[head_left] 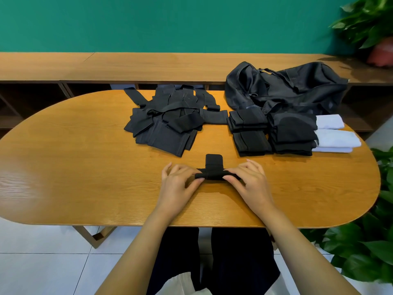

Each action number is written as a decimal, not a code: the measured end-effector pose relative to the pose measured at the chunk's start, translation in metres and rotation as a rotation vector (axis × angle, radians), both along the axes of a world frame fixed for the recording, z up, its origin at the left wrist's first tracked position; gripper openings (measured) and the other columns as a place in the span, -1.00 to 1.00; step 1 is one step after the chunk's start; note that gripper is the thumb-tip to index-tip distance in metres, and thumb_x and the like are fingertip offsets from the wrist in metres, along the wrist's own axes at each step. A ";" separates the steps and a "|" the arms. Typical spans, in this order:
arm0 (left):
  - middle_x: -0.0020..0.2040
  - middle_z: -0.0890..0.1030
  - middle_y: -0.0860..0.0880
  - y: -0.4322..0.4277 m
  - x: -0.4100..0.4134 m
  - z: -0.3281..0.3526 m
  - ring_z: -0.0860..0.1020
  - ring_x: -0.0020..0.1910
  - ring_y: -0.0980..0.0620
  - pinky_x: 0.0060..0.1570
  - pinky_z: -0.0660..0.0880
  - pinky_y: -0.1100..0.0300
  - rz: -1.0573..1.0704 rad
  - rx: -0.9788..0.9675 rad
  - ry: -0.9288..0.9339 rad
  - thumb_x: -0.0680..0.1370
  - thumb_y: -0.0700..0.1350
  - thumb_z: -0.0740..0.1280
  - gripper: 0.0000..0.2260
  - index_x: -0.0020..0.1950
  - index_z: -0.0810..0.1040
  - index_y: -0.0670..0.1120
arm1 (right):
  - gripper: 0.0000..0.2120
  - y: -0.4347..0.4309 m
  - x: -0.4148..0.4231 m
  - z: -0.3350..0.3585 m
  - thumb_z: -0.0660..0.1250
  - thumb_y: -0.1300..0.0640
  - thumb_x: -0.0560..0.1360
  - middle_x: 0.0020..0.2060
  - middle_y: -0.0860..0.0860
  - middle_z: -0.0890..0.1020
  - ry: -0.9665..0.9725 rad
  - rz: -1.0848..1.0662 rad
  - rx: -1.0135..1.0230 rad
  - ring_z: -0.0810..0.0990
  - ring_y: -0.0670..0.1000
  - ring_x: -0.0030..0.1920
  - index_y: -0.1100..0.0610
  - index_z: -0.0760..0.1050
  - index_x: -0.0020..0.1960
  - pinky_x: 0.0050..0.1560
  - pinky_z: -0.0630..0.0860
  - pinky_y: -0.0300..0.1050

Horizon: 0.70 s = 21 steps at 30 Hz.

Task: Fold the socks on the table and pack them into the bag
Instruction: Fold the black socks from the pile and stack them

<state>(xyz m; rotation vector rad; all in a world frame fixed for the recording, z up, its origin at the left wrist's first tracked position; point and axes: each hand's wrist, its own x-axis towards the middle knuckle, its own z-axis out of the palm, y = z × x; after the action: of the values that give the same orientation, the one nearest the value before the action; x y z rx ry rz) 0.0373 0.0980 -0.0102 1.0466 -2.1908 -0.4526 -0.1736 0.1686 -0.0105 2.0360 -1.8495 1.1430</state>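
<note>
The left hand and the right hand rest on the near middle of the counter, each one pinched on one end of a black sock. The thumb and the fingers of each hand close on the soft knit cloth. The sock is rolled into a short, thick cylinder that lies across between the two hands, and a flat piece of it with rounded corners comes out from the middle of the roll, away from the person.

The counter is a long oval of warm orange-brown wood with a fine visible grain and a smooth, slightly shiny surface.

Farther back, a loose heap of unfolded black socks lies in the middle, flat and overlapping in many directions, some with a ribbed band. To the right of this heap stand two neat stacks of folded black socks, rectangular and layered. Just beside these, at the right, lie folded white socks, soft and rounded at the ends.

Behind the stacks, the black bag sits slumped at the far right edge of the counter. It is of thin, slightly glossy fabric with many creases, and its straps lie over the top.

Beyond the counter runs a long low wooden shelf against a green wall. Green leafy plants show at the right side.
</note>
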 end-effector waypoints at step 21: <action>-0.06 0.58 0.13 0.001 0.000 0.002 0.49 0.04 0.15 0.44 0.14 -0.13 0.131 -0.015 0.098 0.50 -0.02 0.42 -0.73 0.20 0.59 0.05 | -0.83 0.001 -0.001 0.001 0.45 0.17 0.47 -0.16 -0.09 0.61 0.002 -0.091 0.029 0.43 -0.10 -0.04 0.09 0.63 0.06 0.07 0.37 -0.06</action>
<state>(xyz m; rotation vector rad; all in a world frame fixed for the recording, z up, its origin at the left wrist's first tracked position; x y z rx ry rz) 0.0370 0.0987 -0.0086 1.1279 -2.0226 -0.4187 -0.1750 0.1695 -0.0097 1.9446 -1.9478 1.0962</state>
